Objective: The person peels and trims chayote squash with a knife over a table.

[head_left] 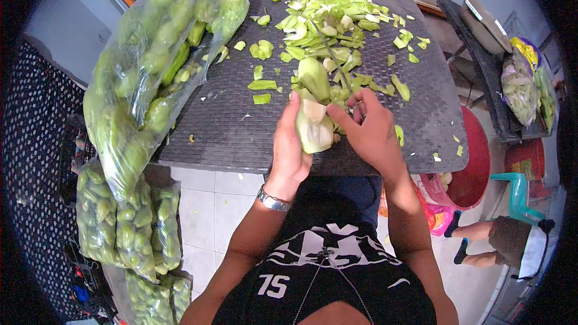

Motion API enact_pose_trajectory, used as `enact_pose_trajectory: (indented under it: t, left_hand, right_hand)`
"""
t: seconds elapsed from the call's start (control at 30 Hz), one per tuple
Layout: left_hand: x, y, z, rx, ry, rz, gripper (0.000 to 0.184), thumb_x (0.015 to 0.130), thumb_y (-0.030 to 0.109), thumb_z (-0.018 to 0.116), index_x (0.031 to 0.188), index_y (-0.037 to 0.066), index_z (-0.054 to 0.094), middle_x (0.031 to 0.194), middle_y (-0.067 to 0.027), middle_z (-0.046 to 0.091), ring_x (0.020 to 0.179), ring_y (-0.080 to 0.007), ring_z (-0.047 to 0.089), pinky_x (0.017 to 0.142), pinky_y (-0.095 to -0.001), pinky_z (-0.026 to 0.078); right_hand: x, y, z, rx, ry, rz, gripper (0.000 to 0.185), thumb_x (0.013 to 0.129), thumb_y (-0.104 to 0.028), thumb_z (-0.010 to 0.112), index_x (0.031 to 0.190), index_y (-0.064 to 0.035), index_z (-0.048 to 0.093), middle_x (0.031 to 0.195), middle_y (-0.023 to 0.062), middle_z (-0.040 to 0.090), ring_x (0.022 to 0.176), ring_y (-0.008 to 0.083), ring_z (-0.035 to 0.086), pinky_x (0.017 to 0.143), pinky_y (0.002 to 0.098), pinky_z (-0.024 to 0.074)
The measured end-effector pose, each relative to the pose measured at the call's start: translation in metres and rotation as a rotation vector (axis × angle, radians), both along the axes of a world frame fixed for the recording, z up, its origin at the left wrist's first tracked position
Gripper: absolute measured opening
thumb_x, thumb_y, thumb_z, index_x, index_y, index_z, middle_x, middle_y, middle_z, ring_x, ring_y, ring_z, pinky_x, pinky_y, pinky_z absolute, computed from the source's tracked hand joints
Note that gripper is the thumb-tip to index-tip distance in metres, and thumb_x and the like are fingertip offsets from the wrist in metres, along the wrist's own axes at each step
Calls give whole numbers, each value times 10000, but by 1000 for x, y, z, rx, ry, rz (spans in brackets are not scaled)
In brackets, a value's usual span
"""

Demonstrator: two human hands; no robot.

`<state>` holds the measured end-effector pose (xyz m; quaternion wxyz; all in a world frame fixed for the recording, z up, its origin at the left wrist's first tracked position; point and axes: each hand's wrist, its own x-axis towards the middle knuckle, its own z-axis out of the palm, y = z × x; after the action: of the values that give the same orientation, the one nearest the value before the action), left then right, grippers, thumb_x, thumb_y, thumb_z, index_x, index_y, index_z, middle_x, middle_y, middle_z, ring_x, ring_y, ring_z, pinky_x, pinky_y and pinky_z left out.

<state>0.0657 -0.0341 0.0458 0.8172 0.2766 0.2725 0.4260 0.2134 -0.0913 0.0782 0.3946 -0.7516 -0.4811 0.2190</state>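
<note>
My left hand [288, 147] is wrapped round a pale, peeled chayote [314, 133] at the table's near edge, its cut face and whitish core turned up. In my right hand [376, 129] is a knife [330, 51], its long thin blade pointing away from me over the peelings. The right thumb touches the chayote in my left hand or lies very close to it. Just beyond that piece lies another peeled chayote [313, 78]. A heap of green peelings [331, 15] covers the far middle of the table.
The dark woven-pattern table [211, 126] carries scattered scraps. A clear bag of chayotes [141, 66] hangs over its left edge, with more bags [132, 229] below. At right are a red tub [472, 156], a teal stool [516, 195], a person [506, 244] and a dark side table [481, 78].
</note>
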Motion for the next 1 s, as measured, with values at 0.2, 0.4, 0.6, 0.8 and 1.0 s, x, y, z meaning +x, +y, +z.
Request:
enact_pose_trajectory:
  t: [0.2,0.4,0.6,0.8,1.0]
  left_hand:
    - [11,-10,1,-94,-24,-18,457,1078,455,489,1281,61,602,1161,-70,692,1062,-209,690,938,-372,556]
    - [6,-7,-17,-157,-101,-171,528,1087,481,454,1353,33,537,1268,-100,646,1043,-239,701,909,-376,574]
    - [23,-10,-12,-101,-39,147,526,1078,506,458,1283,38,582,1111,-96,687,987,-238,701,850,-383,584]
    - [53,-28,-3,585,427,-73,547,1100,461,444,1167,-36,662,1038,-125,712,977,-213,685,880,-367,528]
    - [42,47,15,1555,927,65,377,894,121,694,1267,77,659,1277,-206,640,1178,-408,604,992,-465,496]
  right_hand:
    - [-14,-3,-7,26,46,48,485,877,-423,801,1010,5,615,823,208,696,752,342,710,694,439,543]
    - [5,11,-21,164,-53,-126,457,905,-405,775,1015,14,628,850,234,704,773,368,717,696,455,540]
    - [5,-22,-11,-16,415,127,454,909,-374,799,1091,27,685,852,59,706,796,164,660,721,362,523]
    - [18,-70,-18,78,743,-133,289,890,-253,816,1010,-23,687,729,40,661,452,51,473,396,223,337]
    - [112,-150,-41,521,1085,-374,331,1051,-334,585,1185,-32,600,829,112,702,403,45,413,361,199,323]
